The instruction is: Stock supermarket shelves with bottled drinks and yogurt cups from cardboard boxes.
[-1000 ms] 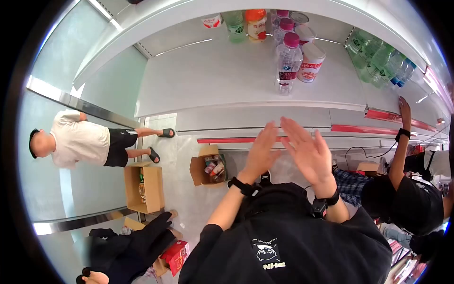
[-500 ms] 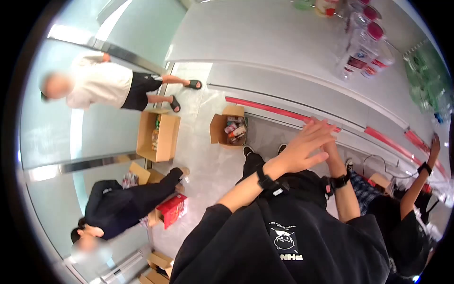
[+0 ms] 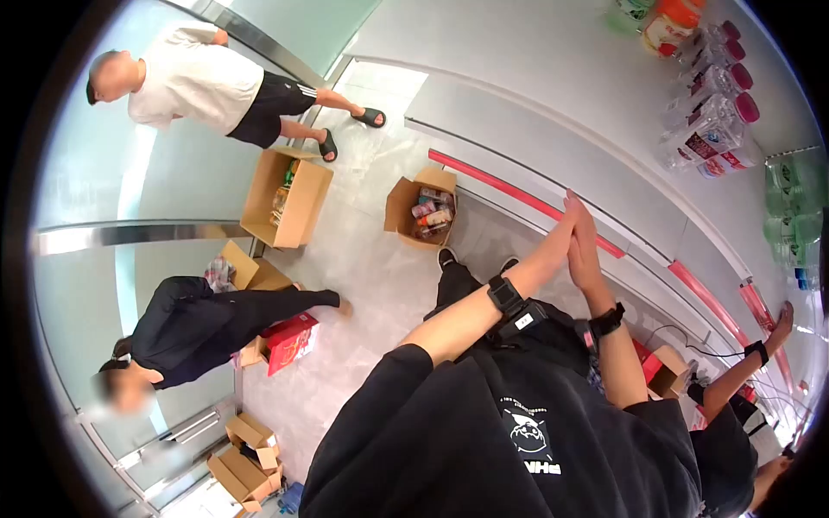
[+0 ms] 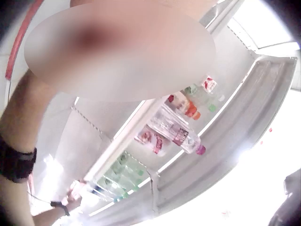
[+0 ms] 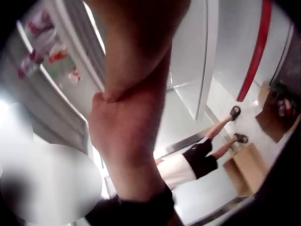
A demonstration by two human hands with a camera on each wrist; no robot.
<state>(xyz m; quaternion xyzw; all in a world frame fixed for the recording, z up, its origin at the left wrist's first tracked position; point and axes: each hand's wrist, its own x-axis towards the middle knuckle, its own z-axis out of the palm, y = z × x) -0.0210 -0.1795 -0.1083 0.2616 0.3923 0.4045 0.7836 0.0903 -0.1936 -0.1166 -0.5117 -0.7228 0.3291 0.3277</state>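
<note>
In the head view my left hand (image 3: 551, 252) and my right hand (image 3: 585, 250) meet palm to palm, fingers straight and pointing at the shelving. No object shows between them. They overlap the red strip (image 3: 518, 192) on a lower shelf edge in this view. Up to the right, clear bottles with pink caps (image 3: 710, 131) stand on the white shelf (image 3: 518, 52), beside an orange-capped bottle (image 3: 672, 24). In the left wrist view a blurred patch hides much of the hands, with the bottles beyond. The hands overlap closely in the right wrist view.
An open carton (image 3: 401, 211) of packaged goods sits on the floor near my feet, another carton (image 3: 306, 203) farther left. A person in a white shirt (image 3: 194, 69) stands at left, a person in black (image 3: 186, 324) below. Green bottles (image 3: 790, 216) stand at right, near another person's hand (image 3: 781, 324).
My hands were apart with fingers spread, then overlapped, and are now palm to palm. The head view has turned left, so the shelf bottles sit farther to the upper right.
</note>
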